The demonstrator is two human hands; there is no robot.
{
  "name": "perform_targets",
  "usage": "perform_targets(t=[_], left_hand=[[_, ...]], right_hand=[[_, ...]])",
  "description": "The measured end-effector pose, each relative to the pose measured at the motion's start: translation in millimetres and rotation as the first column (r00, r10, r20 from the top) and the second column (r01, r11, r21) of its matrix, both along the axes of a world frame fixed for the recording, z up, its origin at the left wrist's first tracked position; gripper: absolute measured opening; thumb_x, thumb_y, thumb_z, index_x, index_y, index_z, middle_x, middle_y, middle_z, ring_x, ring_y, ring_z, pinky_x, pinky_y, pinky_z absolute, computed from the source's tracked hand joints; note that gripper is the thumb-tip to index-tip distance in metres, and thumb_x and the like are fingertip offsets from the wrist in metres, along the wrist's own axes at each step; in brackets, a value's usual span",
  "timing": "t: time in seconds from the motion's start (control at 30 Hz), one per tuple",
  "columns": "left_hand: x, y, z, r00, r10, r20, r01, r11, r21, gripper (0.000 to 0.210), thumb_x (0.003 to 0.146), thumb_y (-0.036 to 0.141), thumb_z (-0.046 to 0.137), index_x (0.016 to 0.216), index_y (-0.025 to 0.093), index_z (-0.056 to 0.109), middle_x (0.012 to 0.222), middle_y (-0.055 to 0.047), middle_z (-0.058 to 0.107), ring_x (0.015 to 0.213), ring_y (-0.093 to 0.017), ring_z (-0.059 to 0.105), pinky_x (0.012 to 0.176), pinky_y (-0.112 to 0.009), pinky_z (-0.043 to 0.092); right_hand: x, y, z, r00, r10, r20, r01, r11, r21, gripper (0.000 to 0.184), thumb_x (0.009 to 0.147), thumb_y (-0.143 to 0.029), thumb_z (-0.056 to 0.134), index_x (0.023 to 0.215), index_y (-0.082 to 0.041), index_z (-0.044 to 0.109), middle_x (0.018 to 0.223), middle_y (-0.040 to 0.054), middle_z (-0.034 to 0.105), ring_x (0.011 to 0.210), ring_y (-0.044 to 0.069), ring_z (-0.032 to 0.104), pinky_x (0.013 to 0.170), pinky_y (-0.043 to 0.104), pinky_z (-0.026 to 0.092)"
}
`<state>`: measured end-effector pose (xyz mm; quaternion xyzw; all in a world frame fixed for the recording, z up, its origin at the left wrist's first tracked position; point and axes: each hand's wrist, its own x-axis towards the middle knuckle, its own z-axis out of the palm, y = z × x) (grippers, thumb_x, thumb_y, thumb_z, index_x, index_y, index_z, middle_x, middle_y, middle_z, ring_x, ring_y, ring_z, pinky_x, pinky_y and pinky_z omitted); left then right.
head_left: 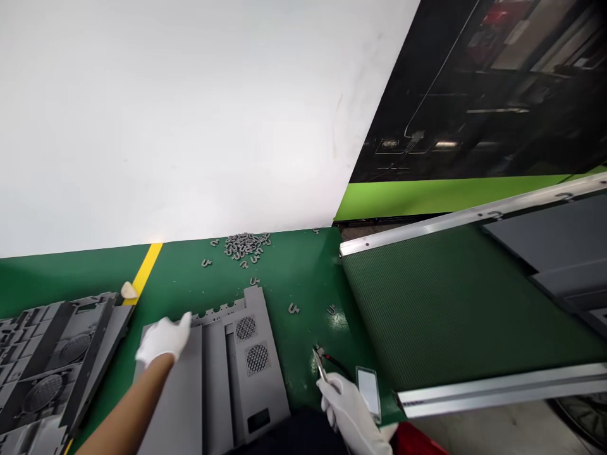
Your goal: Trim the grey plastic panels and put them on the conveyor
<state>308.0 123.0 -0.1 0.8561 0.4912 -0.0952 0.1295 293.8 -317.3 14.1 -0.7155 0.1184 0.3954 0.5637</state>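
Observation:
In the head view, a grey plastic panel [215, 379] with two round speaker-like grilles lies on the green table before me. My left hand [164, 341], in a white glove, grips its far left corner with the thumb extended along the edge; its other fingers are partly hidden. Lower right of centre, my gloved right hand [348, 407] is closed round a slim silver metal tool [319, 365] that points away from me. Beside the tool's tip lie side cutters [332, 359] with red and black handles. Small grey U-shaped plastic pieces [244, 245] form a pile beyond the panel.
Stacked grey panels [42, 366] lie at the left, near a yellow line [146, 272] and a pale lump [128, 291]. A clear card holder [368, 393] rests right of my right hand. The conveyor belt [455, 309] carries another grey panel [569, 243]. A white wall [165, 120] bounds the back.

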Motion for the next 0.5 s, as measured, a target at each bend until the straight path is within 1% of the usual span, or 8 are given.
perform_targets(t=[0.03, 0.07, 0.1, 0.13, 0.2, 0.3, 0.4, 0.5], left_hand=[[19, -17, -10.4, 0.999, -0.046, 0.013, 0.047, 0.998, -0.036, 0.076, 0.089, 0.069, 0.044, 0.125, 0.006, 0.066, 0.133, -0.031, 0.065, 0.123, -0.048, 0.063, 0.097, -0.058, 0.051], [40, -34, -20.1, 0.985, -0.161, 0.067, 0.168, 0.979, -0.113, 0.077, 0.091, 0.067, 0.042, 0.136, 0.008, 0.061, 0.144, -0.028, 0.06, 0.133, -0.044, 0.058, 0.106, -0.055, 0.047], [61, -51, -29.0, 0.956, -0.262, 0.132, 0.284, 0.94, -0.187, 0.077, 0.092, 0.066, 0.042, 0.142, 0.009, 0.056, 0.151, -0.026, 0.055, 0.14, -0.04, 0.053, 0.113, -0.05, 0.043], [81, -67, -37.2, 0.936, -0.314, 0.161, 0.344, 0.912, -0.223, 0.076, 0.092, 0.067, 0.041, 0.143, 0.013, 0.056, 0.153, -0.022, 0.055, 0.14, -0.038, 0.053, 0.114, -0.047, 0.042], [115, -92, -50.7, 0.917, -0.359, 0.175, 0.396, 0.877, -0.271, 0.072, 0.088, 0.071, 0.046, 0.13, 0.016, 0.065, 0.144, -0.021, 0.062, 0.131, -0.04, 0.06, 0.108, -0.048, 0.045], [148, -110, -61.4, 0.928, -0.347, 0.135, 0.371, 0.884, -0.283, 0.063, 0.074, 0.068, 0.064, 0.108, 0.015, 0.071, 0.127, -0.026, 0.068, 0.116, -0.047, 0.065, 0.094, -0.053, 0.049], [160, -112, -55.1, 0.94, -0.317, 0.125, 0.34, 0.898, -0.28, 0.049, 0.068, 0.049, 0.071, 0.1, 0.013, 0.068, 0.117, -0.029, 0.07, 0.103, -0.046, 0.069, 0.08, -0.049, 0.05], [157, -98, -26.7, 0.927, -0.327, 0.183, 0.367, 0.891, -0.267, 0.03, 0.068, 0.04, 0.066, 0.085, 0.015, 0.065, 0.093, -0.02, 0.072, 0.086, -0.036, 0.069, 0.071, -0.041, 0.048]], right_hand=[[1, 2, 0.2, 1.0, 0.012, 0.0, -0.012, 1.0, -0.012, 0.053, 0.086, -0.072, 0.06, 0.071, -0.022, 0.054, 0.051, -0.0045, 0.047, 0.049, 0.012, 0.046, 0.05, 0.026, 0.035], [2, 3, 0.6, 1.0, 0.02, 0.004, -0.02, 1.0, -0.022, 0.053, 0.087, -0.072, 0.059, 0.072, -0.022, 0.055, 0.052, -0.0039, 0.049, 0.05, 0.013, 0.047, 0.051, 0.026, 0.037], [3, 4, 1.0, 1.0, 0.021, 0.014, -0.021, 0.999, -0.029, 0.053, 0.087, -0.072, 0.058, 0.074, -0.021, 0.056, 0.054, -0.0034, 0.051, 0.051, 0.013, 0.049, 0.052, 0.026, 0.037], [3, 4, 1.2, 1.0, 0.013, 0.027, -0.012, 0.999, -0.031, 0.053, 0.087, -0.073, 0.058, 0.076, -0.021, 0.058, 0.056, -0.0033, 0.052, 0.052, 0.013, 0.049, 0.052, 0.027, 0.037], [1, 1, 0.7, 0.999, -0.028, 0.042, 0.029, 0.999, -0.019, 0.056, 0.085, -0.077, 0.057, 0.082, -0.021, 0.06, 0.058, -0.004, 0.052, 0.051, 0.012, 0.048, 0.051, 0.027, 0.035], [-4, -7, -2.4, 0.994, -0.1, 0.033, 0.1, 0.995, 0.016, 0.062, 0.08, -0.082, 0.057, 0.089, -0.021, 0.06, 0.061, -0.0047, 0.052, 0.049, 0.011, 0.046, 0.049, 0.027, 0.031], [-12, -18, -4.7, 0.989, -0.145, 0.018, 0.144, 0.989, 0.017, 0.066, 0.077, -0.086, 0.058, 0.09, -0.021, 0.06, 0.06, -0.0042, 0.053, 0.048, 0.012, 0.046, 0.049, 0.028, 0.03], [-19, -25, -3.4, 0.987, -0.162, -0.015, 0.163, 0.986, 0.044, 0.064, 0.077, -0.083, 0.062, 0.091, -0.021, 0.061, 0.061, -0.0033, 0.053, 0.049, 0.012, 0.046, 0.05, 0.028, 0.033]])
